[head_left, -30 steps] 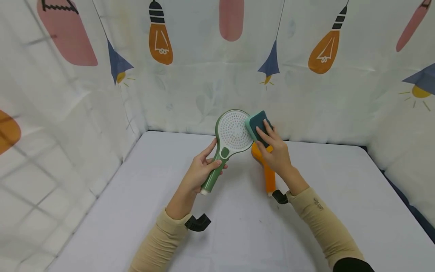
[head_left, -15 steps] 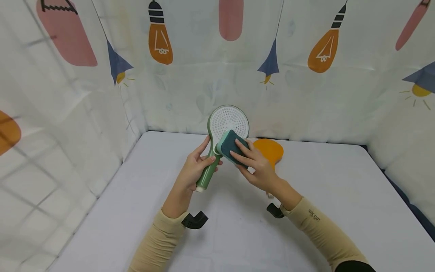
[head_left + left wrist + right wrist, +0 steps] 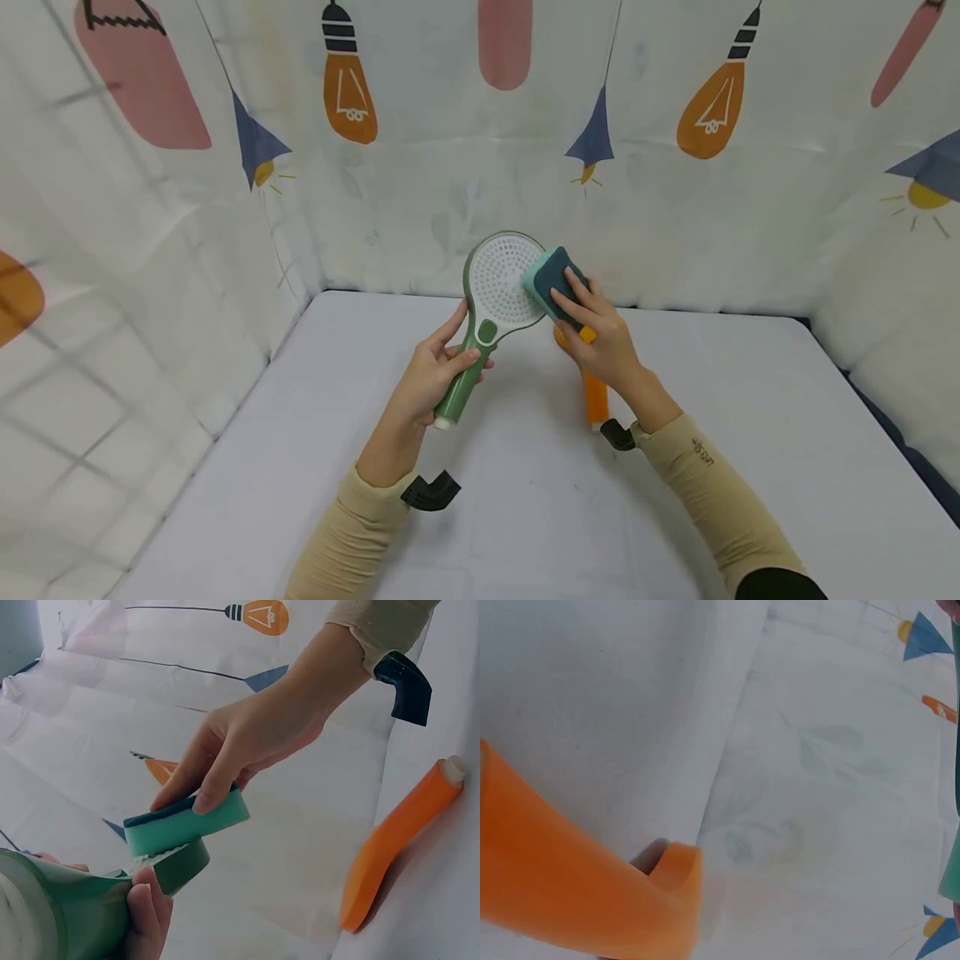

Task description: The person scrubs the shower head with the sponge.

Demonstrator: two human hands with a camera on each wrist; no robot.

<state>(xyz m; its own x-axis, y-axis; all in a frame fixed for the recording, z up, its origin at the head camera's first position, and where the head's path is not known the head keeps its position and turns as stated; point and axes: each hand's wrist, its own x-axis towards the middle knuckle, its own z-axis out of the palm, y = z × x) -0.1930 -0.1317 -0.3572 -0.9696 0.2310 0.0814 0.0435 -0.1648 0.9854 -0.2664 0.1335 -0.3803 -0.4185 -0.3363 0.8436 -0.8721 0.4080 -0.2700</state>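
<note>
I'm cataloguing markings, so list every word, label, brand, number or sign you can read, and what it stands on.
Nothing reads clearly.
Right sleeve: dark lettering near the cuff, too small and blurred to read.
Green-and-white shower head, sponge, orange object: no text visible.
Patterned cloth: printed bulbs and lamps, no letters visible.

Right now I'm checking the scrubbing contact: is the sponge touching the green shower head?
Touching: the left wrist view shows the sponge with its mint underside against the green shower head, no gap visible between them.
</note>
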